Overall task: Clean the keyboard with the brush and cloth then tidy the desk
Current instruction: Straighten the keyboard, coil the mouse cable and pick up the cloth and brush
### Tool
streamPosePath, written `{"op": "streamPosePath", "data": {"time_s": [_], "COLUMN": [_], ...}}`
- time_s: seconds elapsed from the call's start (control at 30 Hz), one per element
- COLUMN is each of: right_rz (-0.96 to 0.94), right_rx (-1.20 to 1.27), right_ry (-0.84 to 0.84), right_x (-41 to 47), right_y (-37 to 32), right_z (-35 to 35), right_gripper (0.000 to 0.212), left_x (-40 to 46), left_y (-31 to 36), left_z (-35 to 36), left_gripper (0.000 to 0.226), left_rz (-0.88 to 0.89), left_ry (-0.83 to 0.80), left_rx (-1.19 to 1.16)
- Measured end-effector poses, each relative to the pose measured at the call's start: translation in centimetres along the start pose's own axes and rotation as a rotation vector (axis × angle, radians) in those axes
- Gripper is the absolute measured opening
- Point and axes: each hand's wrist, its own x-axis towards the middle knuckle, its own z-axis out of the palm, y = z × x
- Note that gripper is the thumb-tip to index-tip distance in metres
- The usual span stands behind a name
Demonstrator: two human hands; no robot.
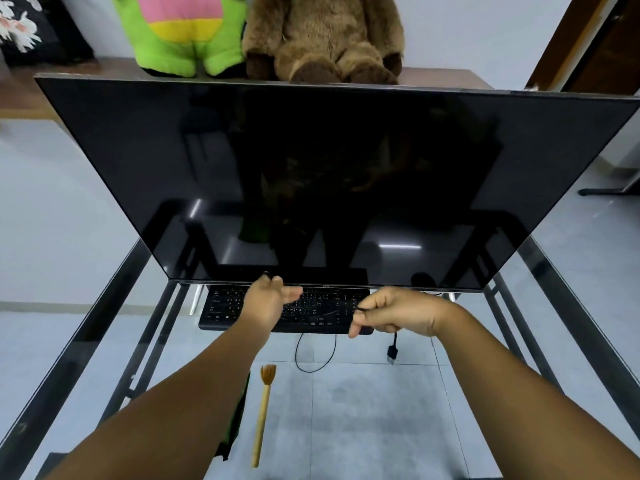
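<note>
Both hands reach over the black keyboard (287,311) at the centre of the frame, below the lower edge of a large dark monitor (329,174). Left of centre, the left hand (268,299) hovers above the keys with its fingers loosely spread; something small and dark shows at its raised fingertips, too unclear to name. Right of centre, the right hand (394,315) has its fingers curled and pinches a thin black cable (313,355), which loops down onto the glass tabletop (381,410) while its plug end (392,351) dangles just below the hand. Lower in the frame, left of centre, a wooden brush (263,414) lies on the glass with its bristles pointing toward the keyboard. Just left of it, a green and dark cloth (235,420) is mostly hidden by the left forearm. Along the top of the frame sit a green plush toy (180,32) and a brown teddy bear (325,36).
</note>
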Motion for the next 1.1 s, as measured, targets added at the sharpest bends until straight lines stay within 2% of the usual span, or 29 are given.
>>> {"op": "streamPosePath", "data": {"time_s": [0.07,0.17,0.27,0.43,0.5,0.57,0.67,0.8,0.97,1.1], "right_rz": [-0.047,-0.123,-0.155,-0.086,-0.073,-0.039,0.013,0.071,0.126,0.144], "right_rx": [0.013,0.094,0.168,0.174,0.166,0.149,0.084,-0.012,0.002,-0.029], "right_ry": [0.017,0.171,0.361,0.658,0.792,0.863,0.812,0.64,0.481,0.389], "right_x": [0.0,0.6,1.5,3.2,4.1,4.8,5.2,4.8,4.8,4.8], "right_y": [-0.9,-1.7,-2.0,-1.0,0.1,1.4,3.4,4.3,4.4,4.0], "right_z": [-0.5,-1.2,-1.9,-2.0,-1.8,-1.6,-1.1,0.3,2.0,2.5], "right_gripper": [0.025,0.024,0.025,0.017,0.011,0.008,0.008,0.01,0.009,0.015], "left_x": [-0.6,-2.5,-4.1,-4.7,-4.7,-4.7,-4.7,-4.5,-4.0,-3.3], "left_y": [-0.5,-0.4,-0.1,0.4,0.7,1.1,1.9,2.9,3.6,3.9], "left_z": [0.7,1.1,1.1,1.2,1.2,1.3,1.1,0.9,1.2,1.6], "left_gripper": [0.042,0.021,0.034,0.057,0.056,0.043,0.03,0.03,0.031,0.029], "left_rz": [-0.03,-0.069,-0.097,-0.118,-0.134,-0.141,-0.133,-0.119,-0.048,0.005], "left_ry": [-0.14,-0.388,-0.561,-0.7,-0.742,-0.744,-0.713,-0.598,-0.415,-0.263], "left_rx": [0.104,0.158,0.141,0.03,-0.078,-0.211,-0.384,-0.555,-0.685,-0.742]}}
